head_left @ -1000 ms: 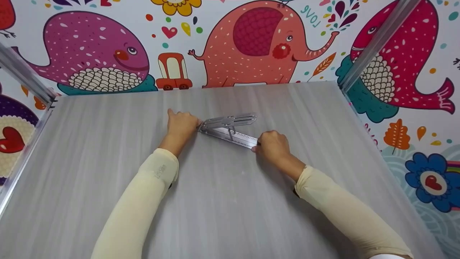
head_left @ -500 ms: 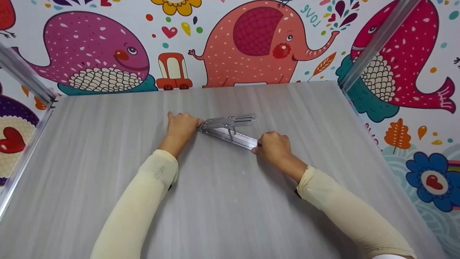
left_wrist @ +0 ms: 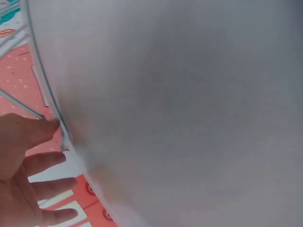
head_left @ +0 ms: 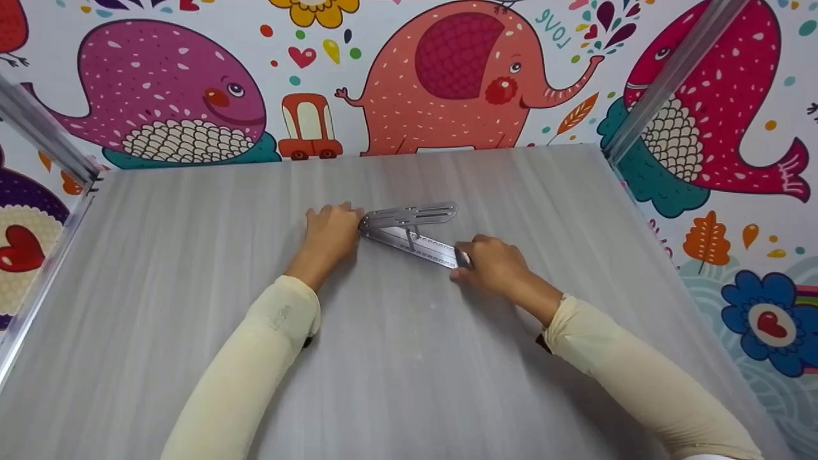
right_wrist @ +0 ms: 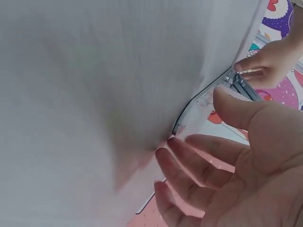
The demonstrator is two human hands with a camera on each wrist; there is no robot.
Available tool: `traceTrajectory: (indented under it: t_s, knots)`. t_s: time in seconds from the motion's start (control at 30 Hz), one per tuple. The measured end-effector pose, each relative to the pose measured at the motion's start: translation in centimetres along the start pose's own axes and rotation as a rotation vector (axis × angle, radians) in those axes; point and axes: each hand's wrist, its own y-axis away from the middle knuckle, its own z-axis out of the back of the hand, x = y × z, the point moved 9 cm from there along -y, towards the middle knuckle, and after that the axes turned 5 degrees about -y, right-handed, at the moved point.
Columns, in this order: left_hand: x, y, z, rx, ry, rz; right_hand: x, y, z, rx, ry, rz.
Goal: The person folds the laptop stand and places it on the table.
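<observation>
A hinged metal stand (head_left: 412,214) lies on the grey table, its slotted upper arm raised from the flat perforated base in a V. My left hand (head_left: 332,233) is at the hinge end; in the left wrist view its fingers (left_wrist: 52,187) are spread, with the thumb tip close to the hinge end. At the base's dark-tipped far end is my right hand (head_left: 498,263), thumb in front and fingers behind. In the right wrist view its fingers (right_wrist: 189,182) are loosely bent and apart, not wrapped round the stand; whether a fingertip touches it, I cannot tell.
The grey wood-grain table (head_left: 383,358) spreads out on all sides of the stand. Behind it rises a wall with cartoon animals (head_left: 447,76). Metal posts stand at the back left corner (head_left: 64,144) and the back right corner (head_left: 658,83).
My right hand has drawn back to the right and loosened, baring the dark tip of the base. My left hand has shifted slightly right and turned, its fingers uncurling. The stand stays nearly in place.
</observation>
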Motion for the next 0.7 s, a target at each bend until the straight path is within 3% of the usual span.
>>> traceTrajectory:
  t_s: [0.1, 0.37, 0.5, 0.7]
  knots:
    - [-1.1, 0.3, 0.7, -0.042, 0.098, -0.020, 0.1, 0.0, -0.1, -0.004, -0.047, 0.069]
    - [-4.5, 0.9, 2.0, -0.110, 0.316, -0.159, 0.5, -1.0, -0.1, 0.020, -0.128, 0.300]
    - [-4.9, 1.1, 2.3, -0.145, 0.344, -0.181, 0.5, -1.6, -0.1, 0.046, -0.120, 0.366]
    - [-4.8, 1.1, 2.3, -0.180, 0.391, -0.157, 0.3, -2.7, -0.4, 0.078, -0.138, 0.377]
